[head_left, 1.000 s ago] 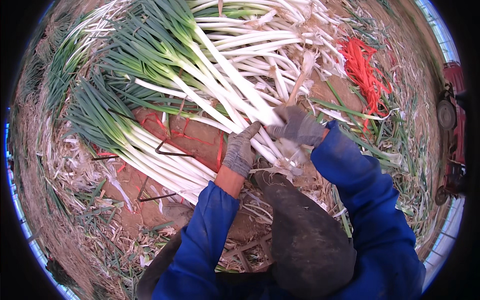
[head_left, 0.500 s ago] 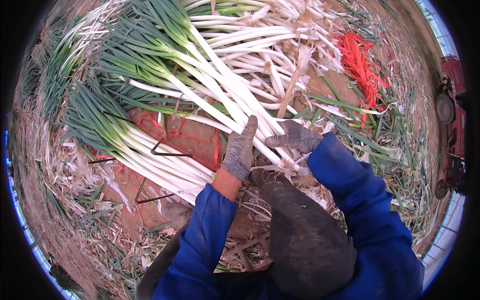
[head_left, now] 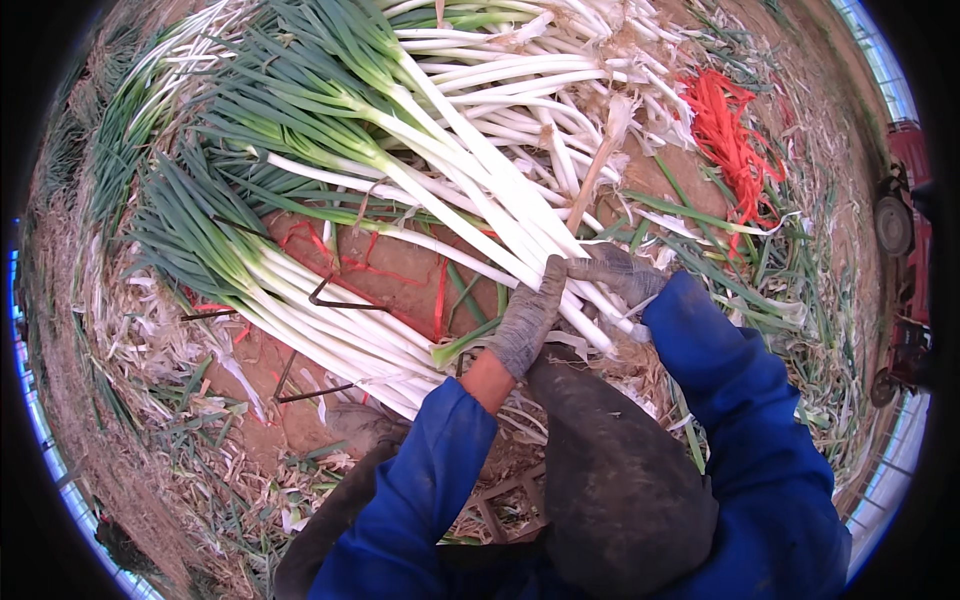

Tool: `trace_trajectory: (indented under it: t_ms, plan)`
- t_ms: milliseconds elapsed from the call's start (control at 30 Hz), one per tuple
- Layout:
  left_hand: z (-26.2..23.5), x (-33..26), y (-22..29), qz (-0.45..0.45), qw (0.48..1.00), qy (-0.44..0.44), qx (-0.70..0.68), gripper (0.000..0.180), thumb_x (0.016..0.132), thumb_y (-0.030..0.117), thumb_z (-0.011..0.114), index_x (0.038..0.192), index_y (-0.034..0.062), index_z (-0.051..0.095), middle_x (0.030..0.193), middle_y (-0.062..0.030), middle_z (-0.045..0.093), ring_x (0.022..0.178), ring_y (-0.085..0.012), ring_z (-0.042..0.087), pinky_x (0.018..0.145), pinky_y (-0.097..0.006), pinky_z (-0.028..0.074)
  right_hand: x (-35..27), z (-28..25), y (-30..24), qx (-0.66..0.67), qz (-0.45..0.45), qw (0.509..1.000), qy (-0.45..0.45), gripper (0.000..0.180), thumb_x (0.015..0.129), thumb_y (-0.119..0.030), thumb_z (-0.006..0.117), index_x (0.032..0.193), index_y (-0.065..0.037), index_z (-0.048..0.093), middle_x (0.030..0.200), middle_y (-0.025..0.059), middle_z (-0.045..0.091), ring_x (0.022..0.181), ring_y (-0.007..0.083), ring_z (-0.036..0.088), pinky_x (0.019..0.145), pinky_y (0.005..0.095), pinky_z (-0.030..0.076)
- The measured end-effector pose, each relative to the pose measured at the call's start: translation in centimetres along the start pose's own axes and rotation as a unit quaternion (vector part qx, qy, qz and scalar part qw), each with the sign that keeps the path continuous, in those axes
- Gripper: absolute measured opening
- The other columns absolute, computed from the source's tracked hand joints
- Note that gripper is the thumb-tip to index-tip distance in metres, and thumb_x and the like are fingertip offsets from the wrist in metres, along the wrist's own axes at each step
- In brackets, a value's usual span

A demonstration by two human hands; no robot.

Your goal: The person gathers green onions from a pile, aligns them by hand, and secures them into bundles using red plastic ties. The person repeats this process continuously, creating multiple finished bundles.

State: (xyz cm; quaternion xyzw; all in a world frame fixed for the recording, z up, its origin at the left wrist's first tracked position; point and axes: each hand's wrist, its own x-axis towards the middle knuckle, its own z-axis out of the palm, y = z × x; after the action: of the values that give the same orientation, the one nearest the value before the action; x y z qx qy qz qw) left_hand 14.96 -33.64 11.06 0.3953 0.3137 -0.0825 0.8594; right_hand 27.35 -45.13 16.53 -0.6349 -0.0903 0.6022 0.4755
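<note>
My gloved left hand (head_left: 530, 320) is closed round the white lower stalks of a bunch of long green onions (head_left: 497, 175). Close against it, my gloved right hand (head_left: 615, 272) grips the same stalks near their root ends, its fingertips meeting the left thumb. The bunch slants away to the upper left, its dark green leaves spread out at the far end. Below my hands the root ends poke out over my dark-clad knee (head_left: 620, 460). A second bunch of green onions (head_left: 320, 320) lies to the left, between thin bent metal rods (head_left: 345, 306).
Beyond the held bunch lies a pile of loose green onions (head_left: 540, 80) with rooty ends. Red plastic strips (head_left: 728, 140) are heaped at the right, and more red strip (head_left: 440, 300) lies between the bunches. Peeled leaves litter the soil. A red vehicle (head_left: 905, 230) stands far right.
Both hands have shifted right, the left one more and slightly nearer me, so they now touch each other. The root ends of the held green onions have swung a little right.
</note>
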Motion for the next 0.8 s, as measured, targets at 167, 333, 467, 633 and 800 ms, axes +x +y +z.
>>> trace_trajectory:
  t_ms: [167,333,467,633,800]
  plan:
    - [-0.8,1.6,1.7,0.013,0.978,0.041,-0.205,0.061,0.094,0.050,0.056,0.125,-0.0022,0.050,0.108,-0.0112,0.062,0.094,-0.0157,0.060,0.082,-0.031,0.052,-0.7,-1.0,-0.5,-0.063,0.005,0.997,0.037,0.066,0.080,-0.042,0.072,0.126,0.003,0.054,0.108,0.0123,0.064,0.092,0.0182,0.063,0.081,0.0315,0.050]
    - [-1.8,2.5,2.4,0.008,0.997,-0.030,-0.074,0.071,0.091,0.055,0.055,0.130,-0.0019,0.043,0.118,-0.0154,0.059,0.105,-0.0246,0.061,0.093,-0.040,0.052,-1.5,-0.1,-0.8,-0.066,-0.013,0.997,-0.033,0.082,0.078,-0.036,0.077,0.140,0.004,0.039,0.135,0.0154,0.050,0.125,0.0223,0.047,0.107,0.0344,0.033]
    - [-1.5,1.8,2.6,-0.058,0.997,0.005,0.051,0.065,0.091,0.055,0.057,0.120,-0.0028,0.054,0.104,-0.0127,0.063,0.085,-0.0196,0.064,0.069,-0.035,0.058,0.1,0.3,1.1,-0.080,-0.037,0.996,-0.021,0.083,0.076,-0.036,0.078,0.141,0.000,0.040,0.132,0.0148,0.052,0.121,0.0206,0.048,0.105,0.0318,0.036]
    - [-1.0,2.1,3.4,-0.043,0.996,-0.023,0.081,0.068,0.090,0.059,0.056,0.126,0.0008,0.052,0.105,-0.0107,0.063,0.086,-0.0171,0.062,0.073,-0.031,0.055,0.6,1.4,1.8,-0.037,-0.001,0.999,0.032,0.074,0.074,-0.032,0.081,0.133,0.000,0.048,0.118,0.0124,0.060,0.106,0.0198,0.056,0.093,0.0308,0.043]
    - [-0.6,2.0,7.2,0.060,0.956,-0.179,0.223,0.058,0.090,0.049,0.061,0.124,0.0027,0.057,0.111,-0.0093,0.063,0.096,-0.0171,0.062,0.085,-0.033,0.051,-3.3,-4.3,-2.8,-0.062,0.018,0.996,0.056,0.056,0.074,-0.032,0.082,0.114,0.000,0.058,0.083,0.0043,0.064,0.062,0.0123,0.059,0.057,0.0269,0.049]
